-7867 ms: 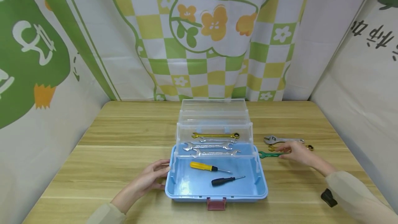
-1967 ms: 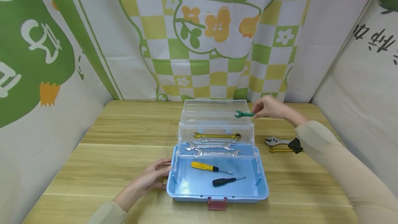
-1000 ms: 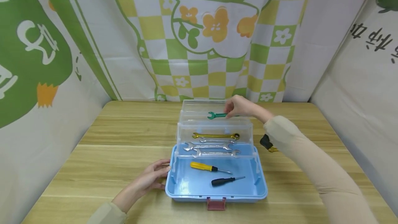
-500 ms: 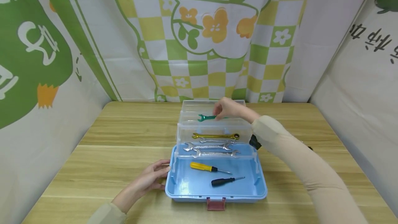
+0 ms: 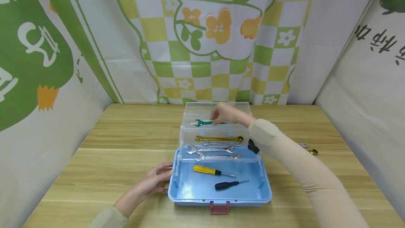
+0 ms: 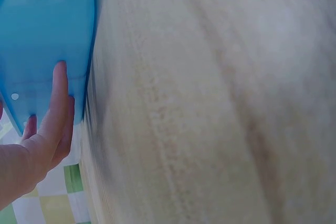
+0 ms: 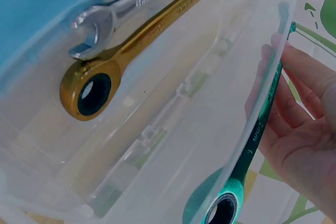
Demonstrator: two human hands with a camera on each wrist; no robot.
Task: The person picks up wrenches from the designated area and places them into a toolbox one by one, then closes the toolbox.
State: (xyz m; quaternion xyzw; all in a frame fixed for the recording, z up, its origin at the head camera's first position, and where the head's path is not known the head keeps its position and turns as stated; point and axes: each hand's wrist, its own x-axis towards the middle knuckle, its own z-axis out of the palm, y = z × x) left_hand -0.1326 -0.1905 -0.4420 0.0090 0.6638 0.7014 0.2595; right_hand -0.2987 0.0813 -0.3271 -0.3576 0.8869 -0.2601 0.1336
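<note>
My right hand (image 5: 223, 113) pinches a green combination ratchet wrench (image 5: 203, 122) over the upper clear tray (image 5: 191, 115) of the toolbox. In the right wrist view the wrench's ring end (image 7: 222, 211) points down beside the clear tray wall. My left hand (image 5: 155, 180) rests with extended fingers against the left side of the blue toolbox (image 5: 267, 185); the left wrist view shows its fingers (image 6: 59, 95) along the blue wall. In the lower clear tray lie a gold ratchet wrench (image 5: 218, 139) and several silver wrenches (image 5: 212, 149).
A yellow screwdriver (image 5: 207, 170) and a black screwdriver (image 5: 226, 185) lie on the toolbox floor. Right of the box, on the wooden table (image 5: 126, 126), a gold wrench end (image 5: 312, 152) and a silver handle end (image 5: 303, 145) show past my sleeve. A red latch (image 5: 219, 208) hangs in front.
My right hand has picked the green wrench off the table at right, carried it left over the upper tray, and lowered it slightly. The left hand stays at the box's side.
</note>
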